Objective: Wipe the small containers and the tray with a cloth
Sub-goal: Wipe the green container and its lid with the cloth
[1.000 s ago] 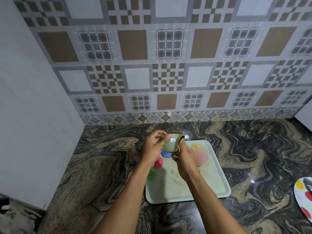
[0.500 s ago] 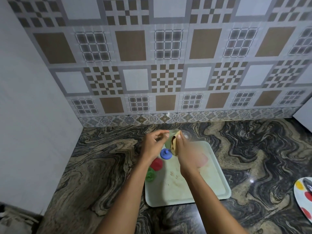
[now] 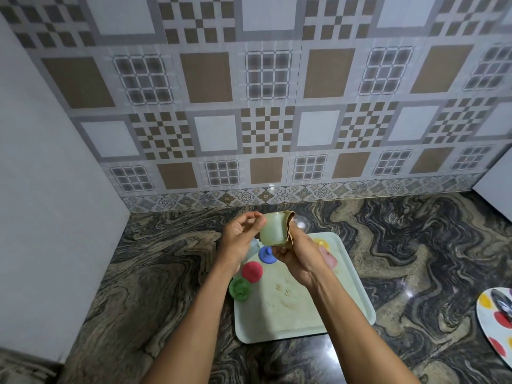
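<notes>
Item: pale green small container [image 3: 273, 229], lifted clear above the far left corner of the tray [image 3: 293, 320], tilted, its open mouth up and toward the wall. Left hand [image 3: 240, 239]: fingers curled, thumb and fingertips pinching the container's upper left rim. Right hand [image 3: 300, 257]: closed round the container's right side and base, with a brown cloth [image 3: 289, 231] pressed between palm and container wall; a fold of cloth rises just past the rim on the right. Tray: pale green, rectangular, raised rim, lying flat on the dark swirled stone counter [image 3: 166, 273] toward its front edge; brownish smears on its bare middle. On the tray, along the left edge from far to near: blue lid [image 3: 266, 255] with a knob, directly beneath the held container; red lid [image 3: 252, 271]; green lid [image 3: 240, 289], lying at the left rim. At the tray's far right corner: a yellow piece [image 3: 321, 242] and a pink container [image 3: 328, 258], both partly hidden by the right wrist. On the counter just beyond the tray's far edge: a clear domed piece [image 3: 300, 221], kind not discernible. At the counter's right edge: a white plate [image 3: 491, 328] with red and yellow spots, cut off by the frame. Behind the counter: a wall [image 3: 266, 128] of patterned brown and grey tiles.
</notes>
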